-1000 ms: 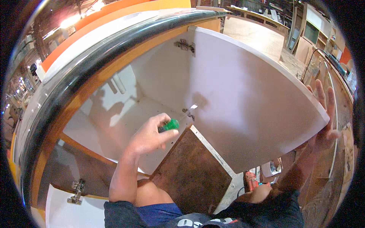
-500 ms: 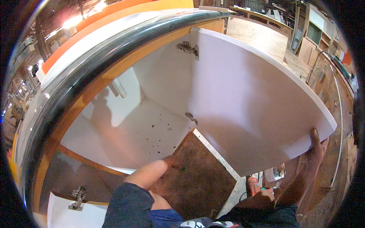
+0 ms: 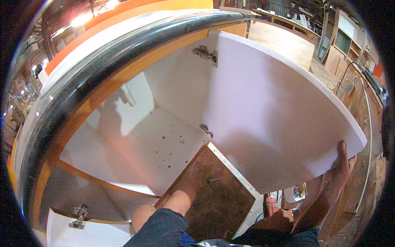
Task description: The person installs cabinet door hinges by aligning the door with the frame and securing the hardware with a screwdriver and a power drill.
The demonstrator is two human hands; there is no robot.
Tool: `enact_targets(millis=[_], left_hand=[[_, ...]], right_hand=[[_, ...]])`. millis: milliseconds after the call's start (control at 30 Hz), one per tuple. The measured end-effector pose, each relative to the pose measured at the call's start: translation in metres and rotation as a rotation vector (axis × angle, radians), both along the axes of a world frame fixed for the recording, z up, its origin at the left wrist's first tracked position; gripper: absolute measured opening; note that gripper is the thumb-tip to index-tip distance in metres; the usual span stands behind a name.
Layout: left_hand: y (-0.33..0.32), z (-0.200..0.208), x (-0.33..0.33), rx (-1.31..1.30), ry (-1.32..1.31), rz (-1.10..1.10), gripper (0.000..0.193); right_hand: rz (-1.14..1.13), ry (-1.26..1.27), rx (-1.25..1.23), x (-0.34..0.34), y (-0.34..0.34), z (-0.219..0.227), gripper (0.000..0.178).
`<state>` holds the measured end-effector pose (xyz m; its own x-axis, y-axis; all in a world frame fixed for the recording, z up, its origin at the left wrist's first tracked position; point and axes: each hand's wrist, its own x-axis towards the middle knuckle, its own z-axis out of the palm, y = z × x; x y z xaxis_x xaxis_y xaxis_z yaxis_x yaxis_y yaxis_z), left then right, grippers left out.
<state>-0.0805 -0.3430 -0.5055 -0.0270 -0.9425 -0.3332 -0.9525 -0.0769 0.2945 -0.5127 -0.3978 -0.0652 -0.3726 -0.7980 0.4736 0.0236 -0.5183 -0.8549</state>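
Observation:
My right hand (image 3: 345, 163) grips the lower outer corner of a white cabinet door (image 3: 255, 119), the thumb on its inner face and the fingers round the edge. The door stands swung out on two metal hinges, an upper hinge (image 3: 205, 54) and a lower hinge (image 3: 206, 131). Behind it is the white cabinet interior (image 3: 173, 140), with dark specks scattered over its bottom. A bare limb (image 3: 180, 202), seemingly my left forearm, reaches out of dark cloth near the cabinet's front corner; no left hand can be made out. A small screw-like piece (image 3: 214, 180) lies on the brown surface (image 3: 218, 201) below.
A curved counter with a glossy black edge (image 3: 82, 86) overhangs the cabinet. At lower left is a second white door (image 3: 90, 234) with a metal hinge (image 3: 80, 216). An orange tool (image 3: 271, 204) lies near my right forearm. Boards and shelves stand at the far right.
The left limb has drawn back toward me and right, uncovering the cabinet's front corner and the small screw-like piece. My right hand keeps its grip on the door, which has barely moved.

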Motion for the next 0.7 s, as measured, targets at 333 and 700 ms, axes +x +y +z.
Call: enact_targets(millis=[333,700], left_hand=[[0.008,-0.004,-0.005,-0.018,0.008,0.010,0.060],[0.027,-0.011,-0.005,-0.036,0.024,0.032,0.068]], right_hand=[[-0.196,0.136,0.092,0.013,-0.006,0.026,0.066],[-0.097,0.087,0.011,0.022,-0.017,0.021,0.065]])
